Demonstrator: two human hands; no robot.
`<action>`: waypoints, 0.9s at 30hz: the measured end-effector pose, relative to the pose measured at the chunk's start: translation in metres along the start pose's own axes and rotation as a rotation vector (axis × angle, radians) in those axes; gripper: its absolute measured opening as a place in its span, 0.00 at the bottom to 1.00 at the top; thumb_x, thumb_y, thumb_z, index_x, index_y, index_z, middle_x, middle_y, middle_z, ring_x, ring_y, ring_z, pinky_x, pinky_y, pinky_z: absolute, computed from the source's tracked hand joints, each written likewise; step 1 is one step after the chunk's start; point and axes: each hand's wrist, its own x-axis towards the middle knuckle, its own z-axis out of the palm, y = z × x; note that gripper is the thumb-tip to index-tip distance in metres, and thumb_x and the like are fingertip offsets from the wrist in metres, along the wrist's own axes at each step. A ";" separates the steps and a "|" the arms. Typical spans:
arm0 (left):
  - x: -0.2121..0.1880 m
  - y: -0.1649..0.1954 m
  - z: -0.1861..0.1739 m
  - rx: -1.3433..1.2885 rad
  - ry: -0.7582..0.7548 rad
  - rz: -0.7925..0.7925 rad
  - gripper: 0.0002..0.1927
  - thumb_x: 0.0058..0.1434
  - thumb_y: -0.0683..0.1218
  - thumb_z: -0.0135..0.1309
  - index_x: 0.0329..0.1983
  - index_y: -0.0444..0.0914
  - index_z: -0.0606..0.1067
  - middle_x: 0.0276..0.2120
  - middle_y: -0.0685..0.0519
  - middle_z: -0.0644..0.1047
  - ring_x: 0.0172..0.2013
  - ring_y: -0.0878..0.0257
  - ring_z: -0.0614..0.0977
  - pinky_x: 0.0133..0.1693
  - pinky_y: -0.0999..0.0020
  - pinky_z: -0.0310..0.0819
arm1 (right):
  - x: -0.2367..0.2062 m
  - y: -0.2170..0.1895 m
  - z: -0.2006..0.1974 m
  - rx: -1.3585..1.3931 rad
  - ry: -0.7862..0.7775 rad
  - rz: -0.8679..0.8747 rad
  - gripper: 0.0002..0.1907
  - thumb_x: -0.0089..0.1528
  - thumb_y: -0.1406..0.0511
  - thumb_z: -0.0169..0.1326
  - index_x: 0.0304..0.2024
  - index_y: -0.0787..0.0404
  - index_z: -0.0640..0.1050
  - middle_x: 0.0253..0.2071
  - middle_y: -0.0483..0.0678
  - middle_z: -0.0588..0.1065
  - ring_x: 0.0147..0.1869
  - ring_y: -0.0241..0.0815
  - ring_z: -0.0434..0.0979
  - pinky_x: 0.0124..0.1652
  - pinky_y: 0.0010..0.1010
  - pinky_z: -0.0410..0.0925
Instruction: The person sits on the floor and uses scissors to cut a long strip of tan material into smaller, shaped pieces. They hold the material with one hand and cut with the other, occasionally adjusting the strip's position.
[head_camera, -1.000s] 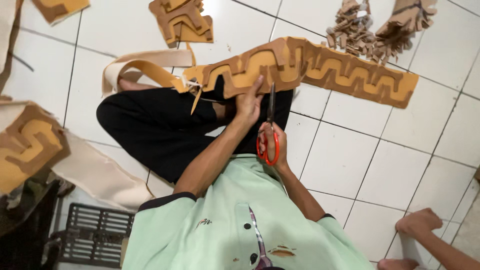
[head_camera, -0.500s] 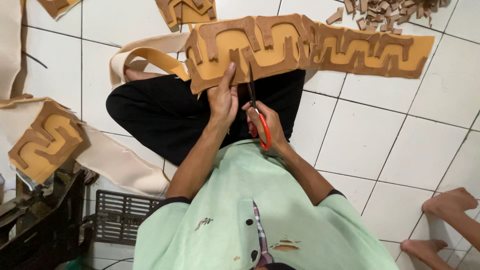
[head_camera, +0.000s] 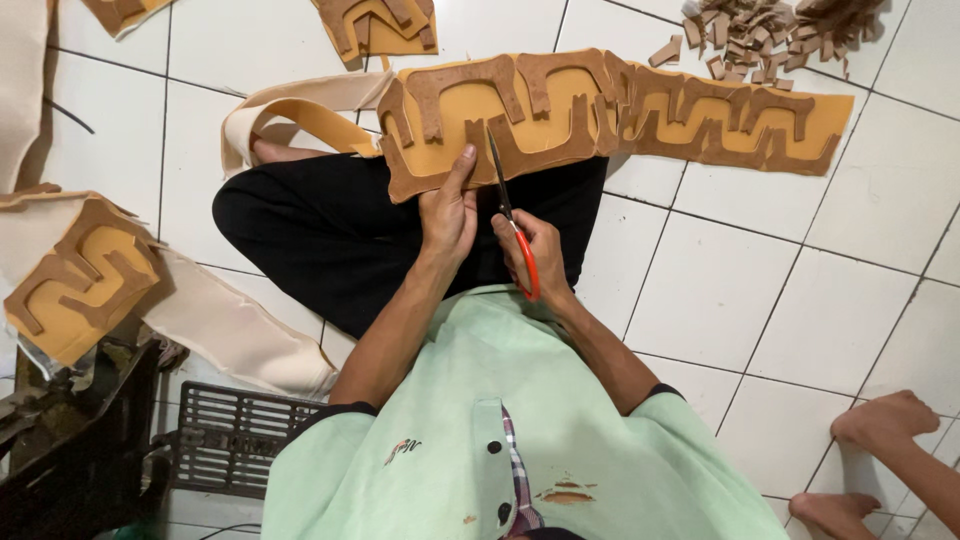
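White tiles — scissors (head_camera: 512, 225) point away (right hand (head_camera: 535, 250)); strip (head_camera: 600, 115) lies crosswise.

Floor workshop: foam strips (head_camera: 620, 115), offcuts (head_camera: 760, 35), tiles (head_camera: 720, 290).
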 end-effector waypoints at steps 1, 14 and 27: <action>-0.002 0.000 0.000 0.020 -0.007 0.001 0.21 0.66 0.38 0.59 0.61 0.29 0.69 0.52 0.46 0.77 0.52 0.57 0.80 0.52 0.62 0.79 | 0.001 0.000 0.001 -0.001 -0.008 -0.005 0.21 0.69 0.52 0.53 0.34 0.64 0.74 0.17 0.38 0.63 0.15 0.28 0.60 0.15 0.23 0.55; 0.017 0.040 -0.012 -0.056 -0.120 -0.357 0.16 0.67 0.37 0.59 0.55 0.26 0.71 0.44 0.44 0.78 0.40 0.55 0.84 0.43 0.62 0.84 | 0.002 -0.004 -0.010 0.071 -0.087 -0.038 0.23 0.71 0.52 0.51 0.31 0.65 0.71 0.15 0.40 0.63 0.13 0.30 0.60 0.14 0.23 0.55; 0.006 0.145 0.031 0.644 -0.430 -0.152 0.27 0.60 0.36 0.59 0.61 0.28 0.65 0.45 0.46 0.77 0.38 0.60 0.83 0.32 0.69 0.83 | 0.014 -0.058 -0.037 -0.159 -0.383 -0.080 0.25 0.70 0.49 0.46 0.42 0.65 0.75 0.18 0.38 0.63 0.17 0.28 0.62 0.18 0.21 0.60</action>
